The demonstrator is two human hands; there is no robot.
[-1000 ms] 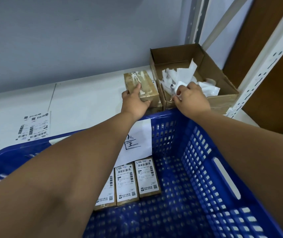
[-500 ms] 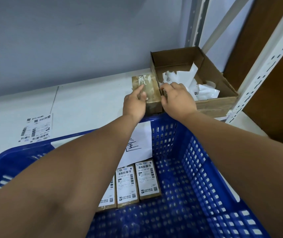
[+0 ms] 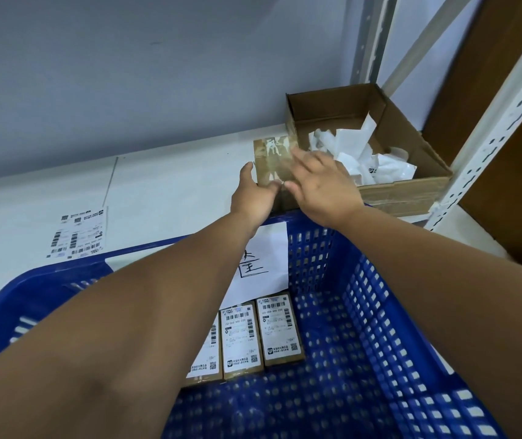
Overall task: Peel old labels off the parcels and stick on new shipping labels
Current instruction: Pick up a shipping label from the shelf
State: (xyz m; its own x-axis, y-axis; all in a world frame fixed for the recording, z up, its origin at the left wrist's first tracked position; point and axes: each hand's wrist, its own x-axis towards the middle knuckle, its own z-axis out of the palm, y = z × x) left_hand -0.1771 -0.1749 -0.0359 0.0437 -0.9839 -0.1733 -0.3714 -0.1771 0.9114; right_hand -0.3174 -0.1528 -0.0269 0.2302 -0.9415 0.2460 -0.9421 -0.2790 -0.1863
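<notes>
- A white sheet of printed shipping labels (image 3: 77, 232) lies flat on the white tabletop (image 3: 164, 191), at far left, well apart from the hands.
- A blue perforated plastic crate (image 3: 380, 312) fills the foreground, with both forearms reaching across it.
- Three small brown parcels with white barcode labels (image 3: 240, 337) lie side by side on the crate floor. The left forearm partly hides the leftmost one.
- A white paper with handwritten black characters (image 3: 269, 264) rests against the inside of the crate's far wall, above those parcels.
- The left hand (image 3: 251, 198) grips the near-left corner of the brown parcel with torn white label residue (image 3: 272, 158). The thumb is on the parcel's left side and the fingers are curled at its near edge.
- This parcel sits on the tabletop just beyond the crate's far rim, against the left wall of the cardboard box.
- The right hand (image 3: 323, 188) is over the right part of the parcel, fingers extended and spread, holding nothing. It is blurred, so contact with the parcel top cannot be confirmed.
- An open brown cardboard box (image 3: 411, 191) stands at right and holds crumpled white label scraps (image 3: 364, 153).
- A white perforated metal shelf upright (image 3: 500, 122) rises just to the right of the box.
</notes>
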